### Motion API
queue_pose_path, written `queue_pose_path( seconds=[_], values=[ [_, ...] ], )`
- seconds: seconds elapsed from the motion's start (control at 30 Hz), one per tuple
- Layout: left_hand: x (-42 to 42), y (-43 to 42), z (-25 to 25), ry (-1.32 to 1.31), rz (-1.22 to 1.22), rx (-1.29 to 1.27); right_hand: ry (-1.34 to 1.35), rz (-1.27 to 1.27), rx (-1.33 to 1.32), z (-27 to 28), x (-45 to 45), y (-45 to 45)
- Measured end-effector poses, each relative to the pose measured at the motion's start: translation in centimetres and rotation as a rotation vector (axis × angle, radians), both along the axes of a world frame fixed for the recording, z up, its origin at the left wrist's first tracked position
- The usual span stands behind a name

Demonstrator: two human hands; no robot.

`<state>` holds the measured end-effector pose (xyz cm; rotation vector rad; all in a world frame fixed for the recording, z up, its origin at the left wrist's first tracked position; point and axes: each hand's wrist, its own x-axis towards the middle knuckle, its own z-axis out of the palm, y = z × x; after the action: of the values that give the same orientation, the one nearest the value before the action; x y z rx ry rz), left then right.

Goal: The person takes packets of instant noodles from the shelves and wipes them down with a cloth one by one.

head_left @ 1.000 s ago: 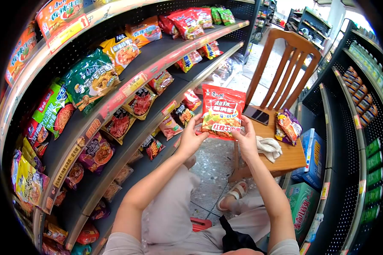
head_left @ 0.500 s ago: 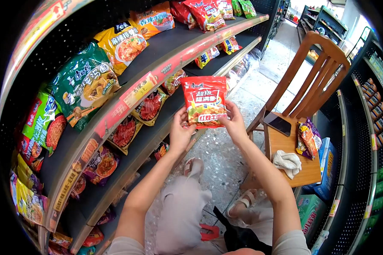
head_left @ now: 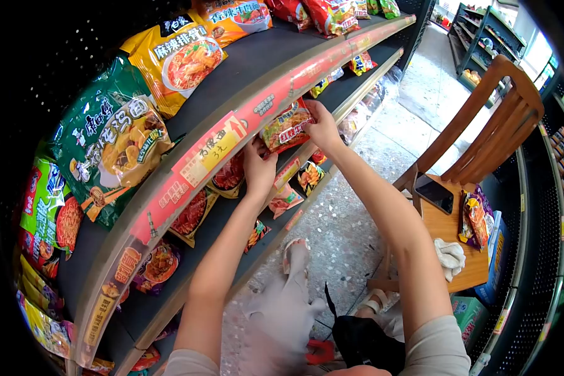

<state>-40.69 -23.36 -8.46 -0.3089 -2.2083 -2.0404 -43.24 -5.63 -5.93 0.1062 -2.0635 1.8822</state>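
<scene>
A red noodle packet (head_left: 286, 128) is held between my two hands at the opening of the second shelf level, its top edge hidden under the upper shelf's front strip (head_left: 257, 113). My left hand (head_left: 260, 164) grips its lower left corner. On the right side, my right hand (head_left: 323, 125) has its fingers closed on the packet's edge. Dark red packets (head_left: 229, 174) lie on the same level, just left of my left hand. Above, on the upper shelf, are a green packet (head_left: 116, 144) and a yellow packet (head_left: 178, 62).
At the right a wooden chair (head_left: 448, 225) carries a phone (head_left: 433, 193), a white cloth (head_left: 449, 258) and a purple-orange packet (head_left: 476, 216). Behind it stand a blue box (head_left: 496, 260) and another shelf (head_left: 514, 301). A red object (head_left: 319, 352) is low between my legs.
Both hands have carried the red packet from in front of the shelves into the second level, under the upper shelf edge. The view has shifted closer to the left shelves.
</scene>
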Motion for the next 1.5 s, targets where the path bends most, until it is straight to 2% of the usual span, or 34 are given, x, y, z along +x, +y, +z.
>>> queue_pose_path(
  seconds=[0.13,0.23,0.47,0.63,0.8,0.87,0.97,1.0,1.07,1.13,1.23,1.47,1.5],
  values=[
    [-1.5,0.0,-1.9,-0.022,-0.006,-0.045,-0.042,0.024,0.111,-1.9,-3.5,0.4],
    [-1.7,0.0,-2.3,-0.038,-0.013,-0.107,0.025,-0.097,0.255,-3.9,-5.5,0.6],
    [-1.5,0.3,-2.7,0.002,-0.017,-0.210,-0.024,-0.070,0.242,-5.6,-7.9,0.7],
    [-1.2,0.1,-2.6,0.041,0.031,-0.291,-0.075,-0.109,0.281,-4.3,-6.8,-0.1],
    [-1.4,0.2,-3.2,0.095,0.088,-0.331,0.062,-0.350,0.412,-2.4,-3.0,-1.6],
    [-0.6,0.2,-1.8,0.076,0.097,-0.341,0.075,-0.399,0.452,-2.1,-0.8,-1.4],
    [-0.3,0.2,-1.9,0.233,0.188,-0.438,0.054,-0.355,0.174,-2.7,3.8,-1.6],
    [0.0,0.3,-1.6,0.333,0.217,-0.409,0.041,-0.339,0.120,-2.7,5.8,-1.8],
    [0.8,0.2,-0.7,0.356,0.147,-0.292,0.022,-0.307,0.004,-2.7,10.4,-1.9],
    [1.2,-0.2,-0.9,0.339,0.122,-0.287,-0.022,-0.315,-0.042,-2.3,15.2,-1.6],
    [4.5,-1.3,0.5,0.398,0.144,-0.435,-0.115,-0.374,-0.101,-1.3,22.0,-0.8],
    [13.8,-0.3,-0.9,0.219,-0.137,-0.172,-0.139,-0.517,-0.187,-0.1,35.3,2.9],
    [15.5,0.5,-0.1,0.157,-0.150,-0.236,-0.120,-0.540,-0.205,-0.2,36.8,3.6]
  ],
)
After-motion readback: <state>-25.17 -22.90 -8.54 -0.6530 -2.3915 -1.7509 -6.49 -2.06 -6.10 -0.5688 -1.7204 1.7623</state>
